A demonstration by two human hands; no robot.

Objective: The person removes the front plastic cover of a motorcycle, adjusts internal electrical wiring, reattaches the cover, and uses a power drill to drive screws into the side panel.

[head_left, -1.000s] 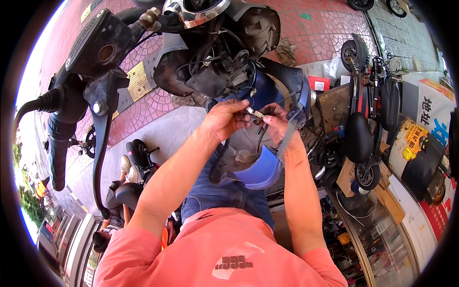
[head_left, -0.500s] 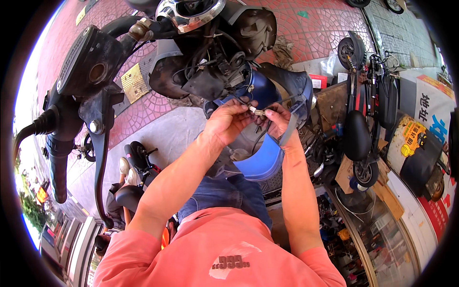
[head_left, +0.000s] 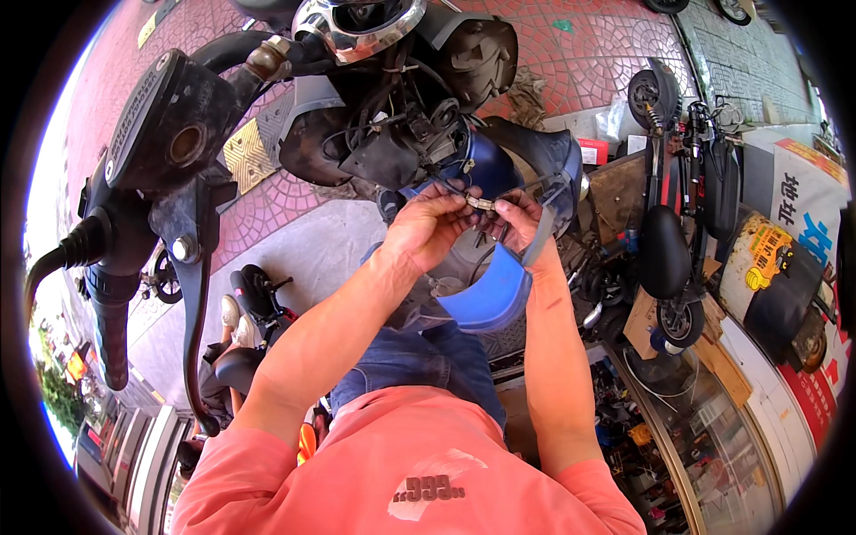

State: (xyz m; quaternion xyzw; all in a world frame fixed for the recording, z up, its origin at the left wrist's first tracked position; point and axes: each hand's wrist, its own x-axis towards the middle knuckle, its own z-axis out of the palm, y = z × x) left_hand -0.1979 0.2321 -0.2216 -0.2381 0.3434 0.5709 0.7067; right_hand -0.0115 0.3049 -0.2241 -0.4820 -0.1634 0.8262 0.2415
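Between my two hands is a small pale wire connector [head_left: 481, 204], with dark wires running from it. My left hand [head_left: 426, 227] pinches its left end, thumb and fingers pressed together. On the other end, the fingertips of my right hand [head_left: 519, 219] are closed. Whether the connector's halves are fully joined is too small to tell. Just beyond the hands is the blue body panel [head_left: 490, 169] of a scooter, with exposed wiring [head_left: 379, 116] behind it. A lighter blue curved panel [head_left: 489, 299] sits below my right hand, close to the wrist.
A handlebar brake lever [head_left: 192, 330] and black fluid reservoir [head_left: 169, 116] loom at the left. A chrome headlight part [head_left: 361, 31] is at the top. Folded scooters [head_left: 664, 250] stand on the right, above a glass case [head_left: 713, 446]. Another person's shoes [head_left: 239, 325] show at the lower left.
The connector pieces, at a slight angle before, now lie nearly in line between my fingertips. My hands stay in almost the same place, and the view has shifted slightly.
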